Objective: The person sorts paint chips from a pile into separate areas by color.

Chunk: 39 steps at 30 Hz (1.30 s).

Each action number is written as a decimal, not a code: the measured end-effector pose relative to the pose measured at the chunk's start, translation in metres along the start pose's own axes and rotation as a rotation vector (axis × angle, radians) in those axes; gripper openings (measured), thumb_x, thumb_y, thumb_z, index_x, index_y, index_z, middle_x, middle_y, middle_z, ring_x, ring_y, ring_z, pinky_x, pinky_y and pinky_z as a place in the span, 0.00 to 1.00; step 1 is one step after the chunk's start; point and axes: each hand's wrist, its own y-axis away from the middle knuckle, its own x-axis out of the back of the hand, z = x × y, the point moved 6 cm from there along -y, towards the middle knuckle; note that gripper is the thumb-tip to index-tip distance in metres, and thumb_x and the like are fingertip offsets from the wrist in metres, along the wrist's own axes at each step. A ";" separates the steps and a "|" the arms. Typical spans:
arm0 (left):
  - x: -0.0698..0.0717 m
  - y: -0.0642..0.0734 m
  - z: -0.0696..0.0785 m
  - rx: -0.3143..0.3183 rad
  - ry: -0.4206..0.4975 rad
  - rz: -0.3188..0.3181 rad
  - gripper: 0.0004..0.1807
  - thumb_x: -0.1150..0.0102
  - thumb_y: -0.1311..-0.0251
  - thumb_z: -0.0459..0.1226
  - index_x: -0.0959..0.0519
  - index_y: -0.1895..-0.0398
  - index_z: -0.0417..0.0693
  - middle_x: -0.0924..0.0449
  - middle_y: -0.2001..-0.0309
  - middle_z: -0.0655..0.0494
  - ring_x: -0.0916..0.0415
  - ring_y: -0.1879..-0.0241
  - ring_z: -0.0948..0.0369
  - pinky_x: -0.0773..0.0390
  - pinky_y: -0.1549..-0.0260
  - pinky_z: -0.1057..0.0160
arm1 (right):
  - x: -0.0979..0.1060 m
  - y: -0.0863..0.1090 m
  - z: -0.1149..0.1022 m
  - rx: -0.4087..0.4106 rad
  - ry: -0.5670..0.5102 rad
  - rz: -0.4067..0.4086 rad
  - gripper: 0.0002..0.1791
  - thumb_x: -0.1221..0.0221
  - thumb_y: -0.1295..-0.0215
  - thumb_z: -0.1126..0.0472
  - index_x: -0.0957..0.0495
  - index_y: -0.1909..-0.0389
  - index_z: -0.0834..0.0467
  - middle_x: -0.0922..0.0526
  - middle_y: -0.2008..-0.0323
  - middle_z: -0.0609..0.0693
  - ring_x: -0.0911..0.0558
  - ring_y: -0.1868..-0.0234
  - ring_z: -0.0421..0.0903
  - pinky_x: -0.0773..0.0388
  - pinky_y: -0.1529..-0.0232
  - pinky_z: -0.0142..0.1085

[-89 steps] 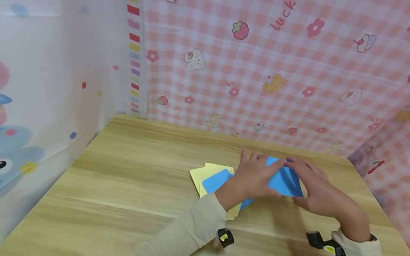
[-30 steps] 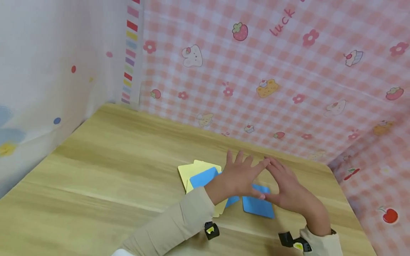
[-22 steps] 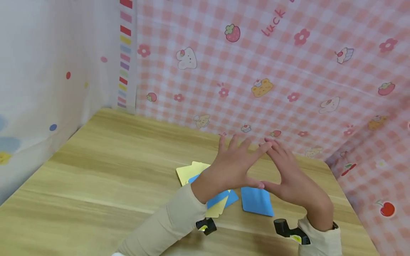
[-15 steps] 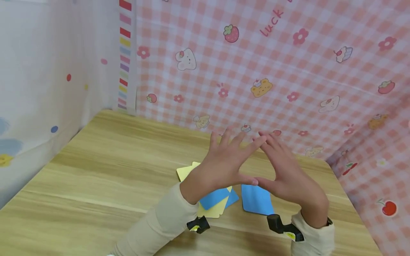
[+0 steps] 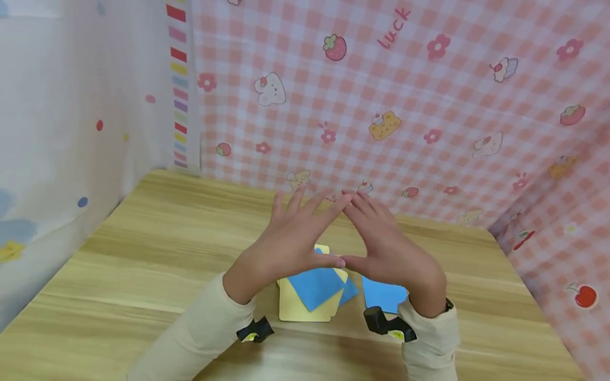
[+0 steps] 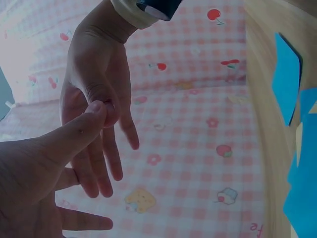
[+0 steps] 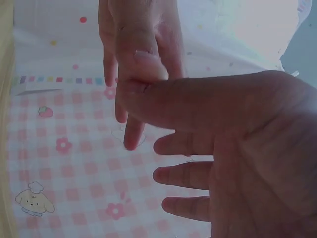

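My left hand (image 5: 286, 243) and right hand (image 5: 395, 246) are raised over the table with fingers straight and spread. Their thumb tips touch, and the index fingertips come together above, framing a triangle. Neither hand holds anything. Below them lies an untidy pile of cards, with a yellow card (image 5: 297, 309) under a blue card (image 5: 316, 288); the left hand hides part of it. A separate blue card (image 5: 383, 293) lies right of the pile, partly behind the right wrist. In the left wrist view, the lone blue card (image 6: 287, 82) and the pile's blue cards (image 6: 307, 173) show at the right edge.
The wooden table (image 5: 157, 254) is enclosed by a white printed cloth (image 5: 71, 106) on the left and a pink checked cloth (image 5: 295, 121) behind and to the right. A black wrist camera (image 5: 256, 330) sits at the left cuff, another wrist camera (image 5: 388, 324) at the right.
Three seconds ago both hands held a blue card; by one second ago it lay on the table. Since then the joined hands have risen and moved left, over the pile.
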 end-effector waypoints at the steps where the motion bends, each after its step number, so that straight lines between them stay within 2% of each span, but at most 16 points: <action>1: 0.000 0.001 0.000 -0.004 -0.009 0.005 0.59 0.33 0.47 0.66 0.56 0.17 0.70 0.46 0.21 0.49 0.61 0.22 0.36 0.61 0.33 0.25 | -0.001 -0.001 0.001 -0.001 -0.010 -0.004 0.52 0.28 0.39 0.58 0.48 0.20 0.60 0.48 0.21 0.61 0.54 0.21 0.62 0.59 0.27 0.64; 4: -0.006 0.004 -0.003 -0.007 -0.035 0.007 0.60 0.33 0.48 0.67 0.55 0.17 0.62 0.44 0.22 0.47 0.56 0.23 0.36 0.60 0.33 0.25 | -0.010 -0.004 0.011 -0.027 -0.033 -0.036 0.51 0.27 0.41 0.57 0.45 0.20 0.57 0.48 0.21 0.61 0.54 0.21 0.64 0.58 0.28 0.66; 7: -0.021 0.007 -0.009 0.022 -0.097 -0.020 0.61 0.34 0.48 0.68 0.51 0.18 0.54 0.39 0.25 0.44 0.48 0.25 0.37 0.55 0.32 0.27 | -0.030 -0.010 0.032 -0.115 -0.045 -0.125 0.50 0.27 0.41 0.54 0.43 0.21 0.52 0.49 0.21 0.63 0.54 0.22 0.66 0.58 0.29 0.69; 12: -0.063 0.019 -0.011 0.098 -0.191 -0.182 0.57 0.34 0.50 0.69 0.39 0.22 0.49 0.32 0.30 0.41 0.38 0.30 0.39 0.41 0.35 0.30 | -0.071 -0.018 0.064 -0.263 -0.013 -0.312 0.46 0.29 0.38 0.52 0.41 0.21 0.49 0.47 0.22 0.63 0.51 0.23 0.68 0.56 0.32 0.73; 15: -0.085 0.025 -0.009 0.139 -0.248 -0.263 0.56 0.32 0.53 0.70 0.33 0.25 0.50 0.27 0.36 0.41 0.31 0.36 0.41 0.35 0.39 0.33 | -0.092 -0.023 0.071 -0.278 -0.021 -0.396 0.44 0.30 0.36 0.54 0.40 0.22 0.50 0.46 0.22 0.62 0.50 0.23 0.67 0.54 0.32 0.72; 19: -0.103 0.026 -0.009 0.180 -0.342 -0.310 0.57 0.32 0.58 0.73 0.31 0.26 0.54 0.24 0.41 0.41 0.27 0.42 0.44 0.30 0.43 0.35 | -0.109 -0.027 0.071 -0.260 -0.050 -0.455 0.42 0.31 0.35 0.56 0.39 0.22 0.51 0.46 0.21 0.57 0.52 0.22 0.66 0.55 0.30 0.70; 24: -0.110 0.027 -0.013 0.197 -0.370 -0.366 0.56 0.31 0.56 0.71 0.34 0.24 0.60 0.27 0.39 0.39 0.28 0.41 0.45 0.31 0.42 0.35 | -0.115 -0.024 0.069 -0.188 -0.068 -0.443 0.41 0.32 0.35 0.60 0.38 0.23 0.56 0.42 0.22 0.55 0.50 0.22 0.66 0.53 0.30 0.69; 28: -0.114 0.025 -0.014 0.164 -0.383 -0.398 0.52 0.29 0.53 0.66 0.34 0.24 0.63 0.27 0.39 0.40 0.28 0.41 0.46 0.31 0.42 0.36 | -0.122 -0.012 0.075 -0.132 -0.137 -0.450 0.41 0.33 0.34 0.60 0.39 0.23 0.57 0.40 0.23 0.55 0.49 0.22 0.66 0.49 0.29 0.67; 31: -0.113 0.022 -0.018 0.117 -0.372 -0.416 0.49 0.28 0.51 0.62 0.33 0.25 0.61 0.28 0.38 0.41 0.29 0.41 0.46 0.32 0.41 0.37 | -0.125 -0.007 0.080 -0.129 -0.176 -0.465 0.42 0.33 0.34 0.58 0.40 0.22 0.55 0.42 0.22 0.53 0.51 0.21 0.64 0.49 0.28 0.65; 34: -0.108 0.017 -0.025 0.063 -0.296 -0.441 0.46 0.28 0.49 0.57 0.33 0.26 0.57 0.30 0.35 0.42 0.31 0.37 0.46 0.34 0.38 0.37 | -0.124 -0.005 0.083 -0.158 -0.209 -0.478 0.45 0.32 0.35 0.55 0.43 0.21 0.53 0.44 0.21 0.51 0.54 0.20 0.63 0.49 0.28 0.64; 39: -0.094 0.009 -0.039 -0.031 -0.067 -0.456 0.43 0.28 0.48 0.49 0.33 0.28 0.52 0.34 0.31 0.44 0.36 0.33 0.47 0.38 0.34 0.38 | -0.115 -0.002 0.080 -0.164 -0.283 -0.460 0.51 0.29 0.38 0.49 0.47 0.19 0.52 0.45 0.21 0.52 0.54 0.20 0.61 0.49 0.28 0.63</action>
